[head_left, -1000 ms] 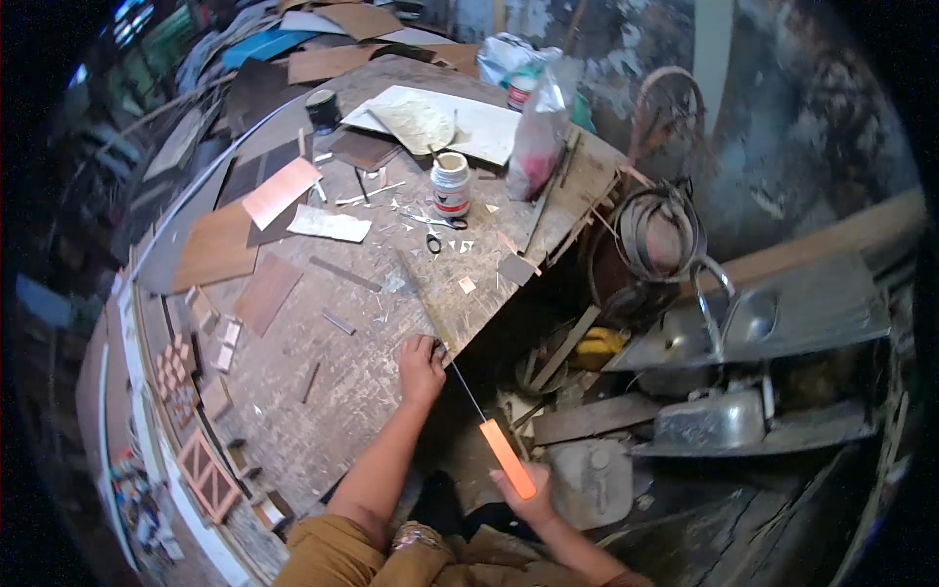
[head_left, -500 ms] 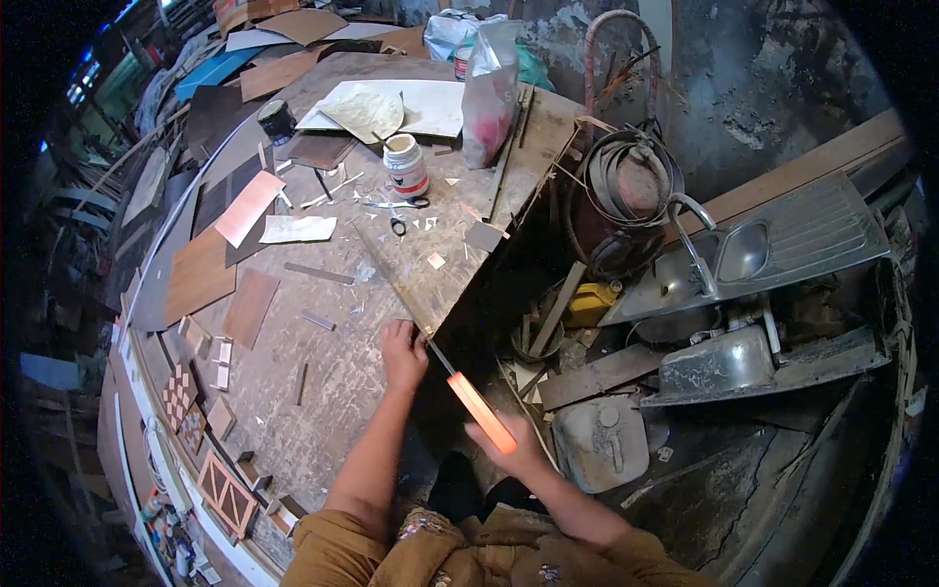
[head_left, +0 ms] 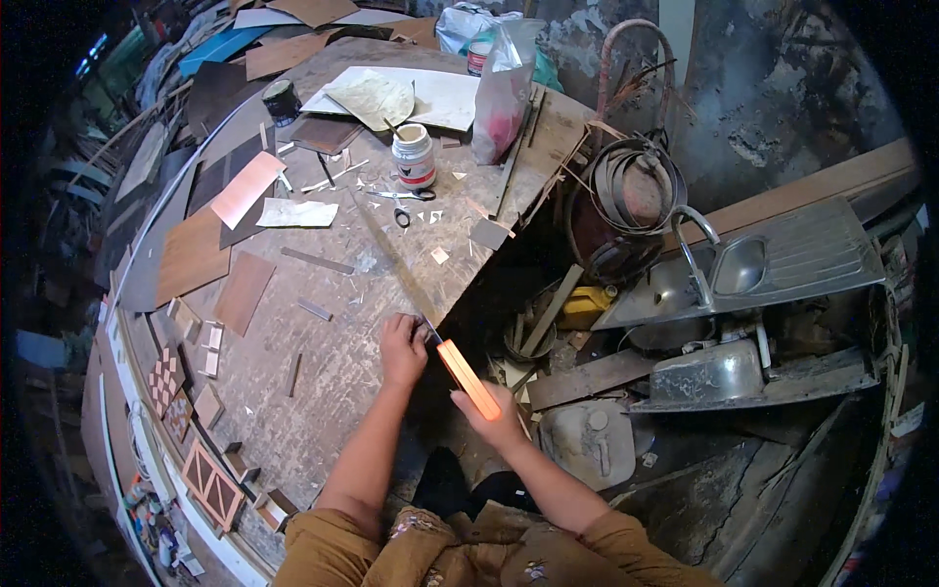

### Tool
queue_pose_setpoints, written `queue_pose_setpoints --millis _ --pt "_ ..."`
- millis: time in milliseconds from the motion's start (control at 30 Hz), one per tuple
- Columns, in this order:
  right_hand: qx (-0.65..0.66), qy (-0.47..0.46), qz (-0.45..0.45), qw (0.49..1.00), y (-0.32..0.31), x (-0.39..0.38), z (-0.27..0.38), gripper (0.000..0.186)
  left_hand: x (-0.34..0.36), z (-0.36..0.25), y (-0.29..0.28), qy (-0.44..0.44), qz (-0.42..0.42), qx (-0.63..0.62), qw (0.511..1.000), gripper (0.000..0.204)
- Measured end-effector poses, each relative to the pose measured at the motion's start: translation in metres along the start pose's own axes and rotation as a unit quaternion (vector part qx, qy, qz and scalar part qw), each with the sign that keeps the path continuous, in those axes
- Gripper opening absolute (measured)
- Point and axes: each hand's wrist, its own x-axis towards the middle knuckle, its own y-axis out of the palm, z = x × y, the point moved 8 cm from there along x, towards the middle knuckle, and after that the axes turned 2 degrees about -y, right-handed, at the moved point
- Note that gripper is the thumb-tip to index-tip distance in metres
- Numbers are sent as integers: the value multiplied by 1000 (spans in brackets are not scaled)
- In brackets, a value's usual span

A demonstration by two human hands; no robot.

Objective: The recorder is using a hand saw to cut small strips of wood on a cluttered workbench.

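Observation:
My right hand (head_left: 497,419) is wrapped round the orange handle of a handsaw (head_left: 467,378), just off the table's edge. From the handle the long thin blade slants up and left over the worn wooden table (head_left: 333,382). My left hand (head_left: 401,350) rests at that edge beside the blade, its fingers curled and pressed down. Something small and dark shows at its fingertips, too hidden to name. Farther back on the table lie scissors (head_left: 402,217), a white jar (head_left: 413,159) with a stick in it, and small pale offcuts.
Wood sheets (head_left: 194,256) and small wooden blocks (head_left: 208,405) line the table's left side. A plastic bag (head_left: 506,93) stands at the back. Right of the edge are a bucket (head_left: 626,210) with coiled strips, a yellow container (head_left: 587,306) and steel sinks (head_left: 738,264).
My right hand has pushed the saw up and left, bringing the handle close to the table edge and my left hand. My left hand stays at the edge. The view has shifted slightly.

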Motion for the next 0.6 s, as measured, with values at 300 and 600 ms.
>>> queue_pose_setpoints --millis 300,600 --pt "-6 11 22 1000 -25 -79 -2 22 -2 15 1 -19 -5 4 1000 14" --pt "41 47 4 998 -12 -60 -29 23 -6 18 1 -14 -13 6 1000 15"
